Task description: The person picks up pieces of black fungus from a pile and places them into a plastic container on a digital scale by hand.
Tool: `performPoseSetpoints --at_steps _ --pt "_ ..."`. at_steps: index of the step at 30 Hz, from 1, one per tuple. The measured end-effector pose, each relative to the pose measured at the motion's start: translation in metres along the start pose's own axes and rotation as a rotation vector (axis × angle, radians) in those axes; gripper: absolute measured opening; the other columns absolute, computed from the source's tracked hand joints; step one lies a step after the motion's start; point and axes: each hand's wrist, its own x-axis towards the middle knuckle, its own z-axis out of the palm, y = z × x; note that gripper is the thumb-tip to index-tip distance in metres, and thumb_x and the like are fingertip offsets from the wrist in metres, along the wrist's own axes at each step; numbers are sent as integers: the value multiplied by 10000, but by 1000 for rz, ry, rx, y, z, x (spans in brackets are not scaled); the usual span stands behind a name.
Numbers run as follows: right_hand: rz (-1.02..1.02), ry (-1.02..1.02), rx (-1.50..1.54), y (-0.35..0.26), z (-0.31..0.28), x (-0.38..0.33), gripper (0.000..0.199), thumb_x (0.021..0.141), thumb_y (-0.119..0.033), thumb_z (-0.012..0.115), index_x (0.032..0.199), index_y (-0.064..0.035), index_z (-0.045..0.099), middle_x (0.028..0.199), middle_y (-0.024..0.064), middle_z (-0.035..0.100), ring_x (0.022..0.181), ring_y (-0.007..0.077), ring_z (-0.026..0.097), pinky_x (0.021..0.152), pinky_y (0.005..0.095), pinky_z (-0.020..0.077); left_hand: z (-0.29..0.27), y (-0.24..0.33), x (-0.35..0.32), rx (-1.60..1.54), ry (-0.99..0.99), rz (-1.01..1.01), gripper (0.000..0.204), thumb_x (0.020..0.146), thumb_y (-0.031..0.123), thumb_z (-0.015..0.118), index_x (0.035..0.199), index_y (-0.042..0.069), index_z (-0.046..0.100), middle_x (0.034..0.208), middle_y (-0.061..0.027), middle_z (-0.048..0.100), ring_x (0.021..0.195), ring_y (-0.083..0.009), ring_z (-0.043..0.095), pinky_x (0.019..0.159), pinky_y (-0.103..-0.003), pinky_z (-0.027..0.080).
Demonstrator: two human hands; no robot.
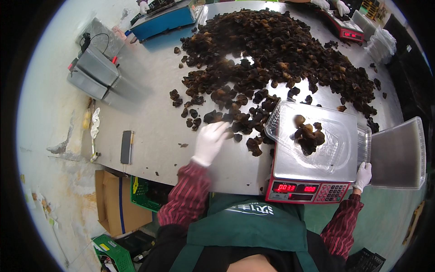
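Note:
My left hand (210, 141), in a white glove, reaches into the near edge of a pile of dark wood ear mushrooms (253, 41). Its fingers are stretched out, slightly blurred, and touch loose pieces. To the right, a red scale (295, 197) with a silver top carries a clear plastic tray (333, 154) that overhangs it on both sides. A small clump of wood ears (310, 138) lies in the tray. My right hand (362, 176), gloved too, is closed at the tray's near right corner, its fingers partly hidden.
A stack of clear trays (398, 156) stands right of the scale. On the left are grey containers (95, 72) and a dark flat bar (127, 147). Another red scale (346, 29) stands far right near a co-worker's gloved hands (343, 8). Below the table are a cardboard box (108, 204) and green crates (113, 254).

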Motion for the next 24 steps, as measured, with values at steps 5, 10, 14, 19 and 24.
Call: performPoseSetpoints --at_steps 5,10,14,19,24 --pt "-19 7 4 -3 -3 2 292 950 -281 547 861 -4 526 750 193 577 663 348 543 651 432 441 52 -1 26 269 -100 -21 106 785 160 658 867 93 661 820 -59 590 837 -261 568 732 -402 434" --pt "-1 13 26 4 -1 -3 292 946 -274 557 854 2 528 764 205 583 672 361 547 653 437 440 13 -4 11 314 -129 -96 117 789 144 661 895 115 700 856 -34 611 860 -243 565 748 -383 421" --pt "-16 4 31 5 -1 -5 290 949 -272 551 857 2 531 770 208 583 682 371 546 658 441 440 16 22 19 130 -130 32 190 760 207 717 926 117 694 949 -15 636 903 -223 559 786 -371 400" --pt "13 -10 10 -3 -2 -1 291 953 -276 539 865 2 532 778 212 584 690 381 542 663 443 439 55 23 24 134 -206 57 164 763 215 689 907 136 678 933 -16 632 930 -222 559 812 -373 400" --pt "-32 23 21 7 1 0 287 954 -278 536 877 -1 538 793 220 583 694 387 542 664 444 436 20 35 21 -31 -1 32 130 729 122 679 855 91 667 828 -45 634 832 -248 580 764 -371 426"
